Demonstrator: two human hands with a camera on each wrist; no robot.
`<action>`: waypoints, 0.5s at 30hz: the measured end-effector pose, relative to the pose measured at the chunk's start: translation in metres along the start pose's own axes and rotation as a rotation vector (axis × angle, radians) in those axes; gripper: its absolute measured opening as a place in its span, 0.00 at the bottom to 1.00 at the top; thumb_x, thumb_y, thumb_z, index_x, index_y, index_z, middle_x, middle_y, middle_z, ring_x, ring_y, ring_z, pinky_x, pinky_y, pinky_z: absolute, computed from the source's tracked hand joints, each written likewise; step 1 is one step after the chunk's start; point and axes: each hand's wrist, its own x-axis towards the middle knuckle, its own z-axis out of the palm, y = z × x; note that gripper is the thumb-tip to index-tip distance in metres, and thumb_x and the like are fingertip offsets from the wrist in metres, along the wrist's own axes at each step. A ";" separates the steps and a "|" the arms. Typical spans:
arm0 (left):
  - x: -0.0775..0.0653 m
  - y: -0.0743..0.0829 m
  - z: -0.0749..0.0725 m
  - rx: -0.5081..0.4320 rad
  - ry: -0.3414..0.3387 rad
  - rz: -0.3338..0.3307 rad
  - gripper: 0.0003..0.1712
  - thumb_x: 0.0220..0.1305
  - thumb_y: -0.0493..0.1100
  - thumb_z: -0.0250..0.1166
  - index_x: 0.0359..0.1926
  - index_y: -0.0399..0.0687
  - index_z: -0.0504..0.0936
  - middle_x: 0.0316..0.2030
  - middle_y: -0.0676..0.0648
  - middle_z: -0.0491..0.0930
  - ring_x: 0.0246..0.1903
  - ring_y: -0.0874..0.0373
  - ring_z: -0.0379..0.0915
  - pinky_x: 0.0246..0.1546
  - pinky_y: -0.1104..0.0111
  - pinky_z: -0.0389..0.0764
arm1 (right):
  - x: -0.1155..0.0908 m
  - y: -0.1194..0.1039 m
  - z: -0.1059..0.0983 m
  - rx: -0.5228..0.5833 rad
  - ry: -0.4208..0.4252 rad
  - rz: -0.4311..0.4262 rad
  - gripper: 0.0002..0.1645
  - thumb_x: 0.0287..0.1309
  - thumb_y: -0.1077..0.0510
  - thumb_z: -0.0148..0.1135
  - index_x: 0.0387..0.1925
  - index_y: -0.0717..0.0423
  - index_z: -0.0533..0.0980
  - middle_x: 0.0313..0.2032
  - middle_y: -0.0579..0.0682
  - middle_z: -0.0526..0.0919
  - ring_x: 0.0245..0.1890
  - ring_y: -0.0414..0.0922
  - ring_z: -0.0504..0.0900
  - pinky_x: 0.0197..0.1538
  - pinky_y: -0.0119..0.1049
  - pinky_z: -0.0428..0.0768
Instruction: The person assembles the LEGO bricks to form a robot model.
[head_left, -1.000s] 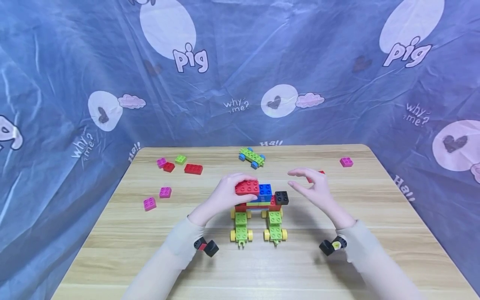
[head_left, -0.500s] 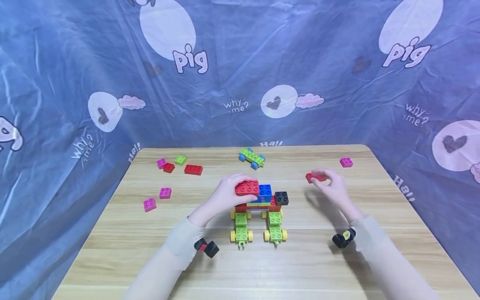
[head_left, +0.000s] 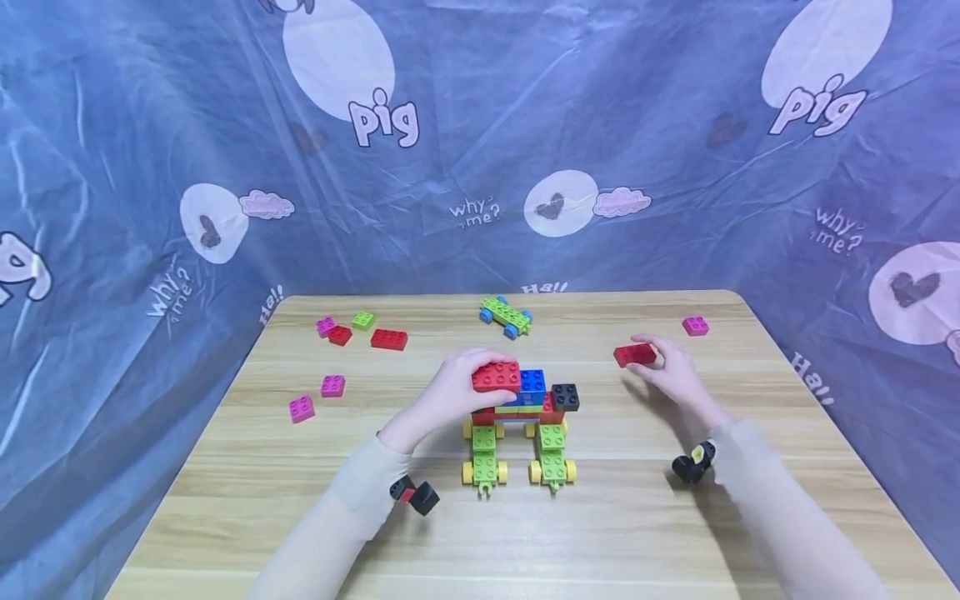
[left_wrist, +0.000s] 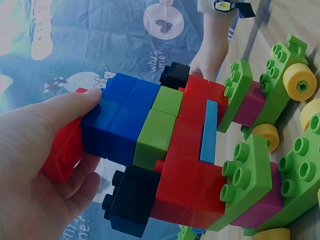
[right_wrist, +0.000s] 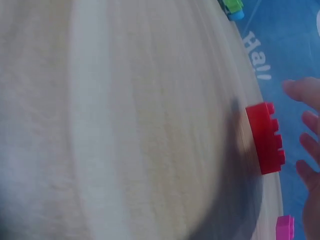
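My left hand [head_left: 446, 396] grips a red toy building brick [head_left: 495, 376] at the top of a built figure, against its blue bricks [left_wrist: 120, 112]. Red, lime and black bricks [head_left: 565, 397] form the body below. It stands on two green wheeled bases [head_left: 552, 467] with yellow wheels. Out to the right, my right hand [head_left: 675, 375] hovers over another red brick [head_left: 634, 355] lying on the table, thumb and fingers spread on either side. In the right wrist view, a gap shows between the fingertips [right_wrist: 292, 90] and that brick.
Toward the table's [head_left: 450, 542] back is a green wheeled base [head_left: 506, 317] with blue wheels. Loose pink, red and lime bricks [head_left: 388, 339] lie at the left. One pink brick [head_left: 695, 326] sits at the back right. A blue printed cloth [head_left: 465, 125] hangs behind the table.
My right hand has moved right, away from the figure, to the loose red brick on the table. The left hand keeps its grip in the same place.
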 end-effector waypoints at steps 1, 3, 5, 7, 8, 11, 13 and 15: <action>0.000 0.000 0.000 -0.002 -0.001 0.000 0.27 0.55 0.50 0.72 0.56 0.50 0.80 0.52 0.48 0.80 0.44 0.57 0.76 0.41 0.67 0.78 | 0.001 0.001 0.000 -0.002 -0.014 0.005 0.32 0.51 0.65 0.69 0.59 0.66 0.69 0.57 0.72 0.70 0.58 0.70 0.68 0.60 0.67 0.61; 0.000 0.000 0.000 -0.001 -0.002 0.001 0.27 0.55 0.50 0.72 0.56 0.51 0.80 0.52 0.49 0.80 0.44 0.57 0.76 0.41 0.68 0.78 | 0.003 0.003 -0.001 -0.009 -0.042 0.015 0.34 0.51 0.64 0.69 0.60 0.66 0.68 0.57 0.72 0.70 0.56 0.69 0.70 0.60 0.65 0.63; 0.000 0.000 0.000 -0.001 -0.002 0.001 0.27 0.55 0.51 0.72 0.56 0.52 0.80 0.52 0.49 0.80 0.44 0.57 0.76 0.41 0.68 0.78 | 0.004 0.005 -0.001 -0.011 -0.071 0.024 0.36 0.51 0.63 0.69 0.62 0.66 0.67 0.56 0.72 0.70 0.53 0.68 0.74 0.58 0.62 0.66; 0.000 0.000 0.000 -0.002 -0.005 0.003 0.27 0.55 0.51 0.72 0.56 0.52 0.80 0.52 0.49 0.80 0.44 0.57 0.76 0.41 0.68 0.78 | 0.005 0.007 -0.001 -0.018 -0.091 0.029 0.38 0.51 0.63 0.70 0.62 0.67 0.66 0.55 0.72 0.71 0.50 0.67 0.76 0.57 0.60 0.67; 0.000 0.000 0.000 0.000 -0.006 0.002 0.27 0.55 0.51 0.72 0.56 0.52 0.80 0.52 0.49 0.80 0.44 0.57 0.76 0.41 0.68 0.78 | 0.006 0.009 -0.001 -0.020 -0.102 0.031 0.38 0.51 0.63 0.70 0.63 0.67 0.65 0.54 0.72 0.72 0.50 0.66 0.76 0.57 0.59 0.68; 0.000 0.000 0.000 -0.004 -0.010 -0.002 0.27 0.55 0.49 0.72 0.56 0.52 0.79 0.53 0.48 0.79 0.44 0.57 0.76 0.41 0.67 0.78 | 0.008 0.012 0.000 -0.033 -0.128 0.031 0.41 0.50 0.62 0.70 0.64 0.68 0.64 0.54 0.72 0.72 0.50 0.66 0.75 0.58 0.58 0.67; 0.000 0.000 0.000 -0.006 -0.011 -0.009 0.27 0.55 0.49 0.72 0.57 0.51 0.79 0.53 0.48 0.79 0.44 0.57 0.76 0.41 0.67 0.78 | 0.010 0.014 0.000 -0.036 -0.147 0.036 0.42 0.50 0.61 0.71 0.64 0.68 0.63 0.56 0.72 0.71 0.52 0.66 0.74 0.59 0.59 0.66; 0.000 0.000 0.000 -0.008 -0.012 -0.013 0.27 0.55 0.48 0.72 0.56 0.51 0.79 0.53 0.48 0.80 0.45 0.56 0.75 0.41 0.66 0.78 | 0.012 0.015 0.000 -0.025 -0.176 0.050 0.44 0.50 0.61 0.71 0.66 0.69 0.61 0.57 0.73 0.70 0.53 0.67 0.73 0.60 0.60 0.65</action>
